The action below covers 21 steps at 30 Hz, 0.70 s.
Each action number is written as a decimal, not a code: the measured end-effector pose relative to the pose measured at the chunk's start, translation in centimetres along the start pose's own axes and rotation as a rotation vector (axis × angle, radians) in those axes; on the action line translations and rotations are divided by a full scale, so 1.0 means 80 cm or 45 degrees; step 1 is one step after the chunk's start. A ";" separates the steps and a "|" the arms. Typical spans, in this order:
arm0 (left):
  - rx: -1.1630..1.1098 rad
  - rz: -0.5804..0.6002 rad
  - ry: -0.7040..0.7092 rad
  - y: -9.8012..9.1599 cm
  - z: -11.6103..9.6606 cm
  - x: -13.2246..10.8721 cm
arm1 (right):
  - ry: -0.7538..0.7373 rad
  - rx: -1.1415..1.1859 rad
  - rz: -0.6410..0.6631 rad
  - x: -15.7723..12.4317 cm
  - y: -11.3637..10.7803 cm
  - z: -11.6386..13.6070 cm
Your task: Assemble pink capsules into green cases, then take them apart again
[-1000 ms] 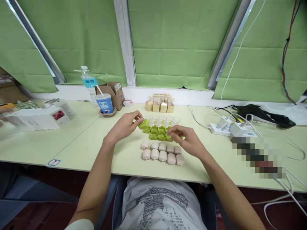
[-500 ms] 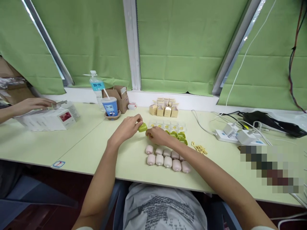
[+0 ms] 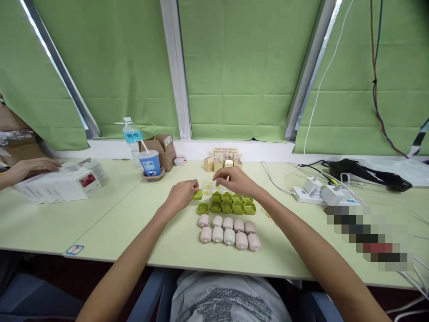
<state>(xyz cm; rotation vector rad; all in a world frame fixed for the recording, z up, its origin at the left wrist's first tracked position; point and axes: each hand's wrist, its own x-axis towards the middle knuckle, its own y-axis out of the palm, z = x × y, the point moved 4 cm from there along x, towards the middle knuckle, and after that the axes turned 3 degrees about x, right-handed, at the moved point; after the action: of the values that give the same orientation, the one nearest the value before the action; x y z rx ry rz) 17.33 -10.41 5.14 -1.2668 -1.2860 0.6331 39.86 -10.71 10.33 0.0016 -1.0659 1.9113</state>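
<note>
My left hand [image 3: 182, 195] is closed with its fingertips on a small green shell-like cup [image 3: 198, 195] at the left end of the cup rows. Two rows of similar open green cups [image 3: 227, 206] lie to its right. My right hand [image 3: 236, 180] hovers over small clear boxes [image 3: 207, 188] with yellow marks, thumb and fingers pinched together; whatever lies in the pinch cannot be made out. The hand hides most of these boxes. Nearer me lie two rows of rounded pale pink pieces [image 3: 229, 237]. Thin yellow pieces [image 3: 265, 212] are partly covered by my right forearm.
Small tan boxes [image 3: 218, 165] stand at the wall. To the left are a blue cup with a straw [image 3: 149, 163], a water bottle [image 3: 132, 136] and a brown carton [image 3: 166, 154]. Another person's hand [image 3: 33, 167] rests by white boxes [image 3: 56, 185]. A power strip [image 3: 304, 195] lies right.
My right hand has moved from the green cups forward over the clear boxes. My left hand has lowered slightly with its green cup. The view has shifted a little.
</note>
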 end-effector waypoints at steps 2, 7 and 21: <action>-0.003 0.031 0.046 0.011 -0.002 0.005 | -0.004 -0.006 -0.141 -0.024 -0.030 -0.014; -0.084 0.113 0.202 0.035 -0.007 0.014 | 0.081 0.055 -0.415 -0.097 -0.074 -0.070; -0.322 0.069 0.314 0.057 0.013 0.011 | 0.172 -0.511 -0.363 -0.131 -0.091 -0.120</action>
<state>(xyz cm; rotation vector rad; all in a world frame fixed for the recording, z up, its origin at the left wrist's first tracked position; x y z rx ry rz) 17.85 -8.07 1.03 -1.5396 -1.1541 0.3445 54.91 -10.21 5.01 -0.1899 -1.2661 1.4022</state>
